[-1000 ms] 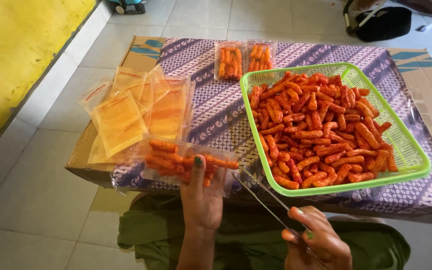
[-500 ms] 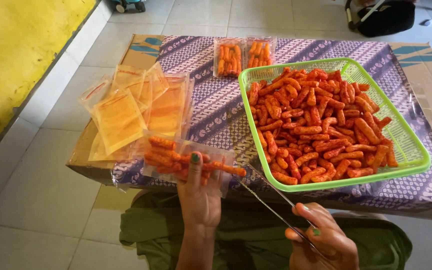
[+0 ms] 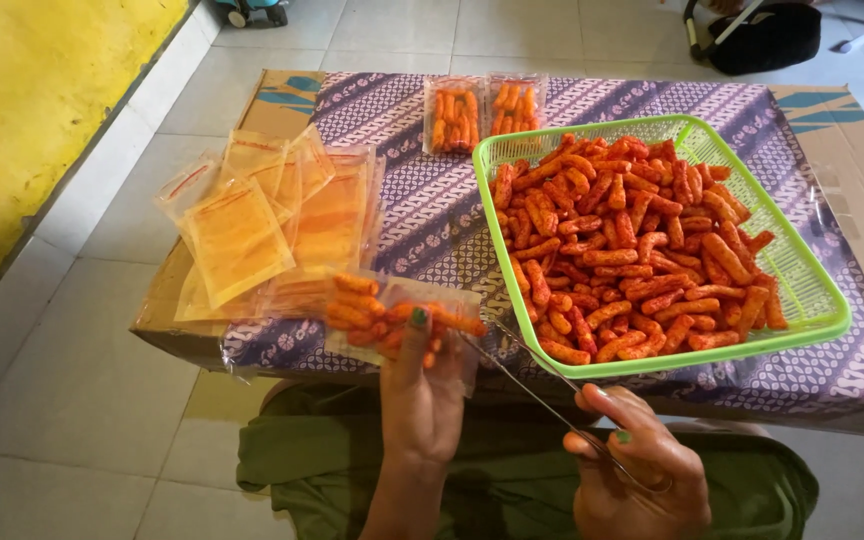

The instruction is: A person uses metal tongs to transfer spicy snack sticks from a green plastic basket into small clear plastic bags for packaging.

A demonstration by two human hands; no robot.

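Note:
My left hand [image 3: 420, 395] holds a clear plastic pouch [image 3: 392, 312] partly filled with orange-red snack sticks, thumb pressed on its front, at the near edge of the table. My right hand [image 3: 642, 465] grips long metal tongs [image 3: 537, 385] whose tips reach the pouch's open right side, where one snack stick [image 3: 457, 322] pokes out. Just right of the tongs' tips sits a green plastic basket [image 3: 812, 290] heaped with the same snack sticks [image 3: 632, 245].
A fan of empty clear pouches [image 3: 262, 225] lies on the table's left part. Two filled pouches [image 3: 482, 110] stand at the far edge. A purple patterned cloth [image 3: 422, 215] covers the cardboard tabletop. Tiled floor and a yellow wall lie to the left; a dark bag at far right.
My left hand has carried the pouch to the right, closer to the basket. The tongs' tips have followed and stay at the pouch's mouth.

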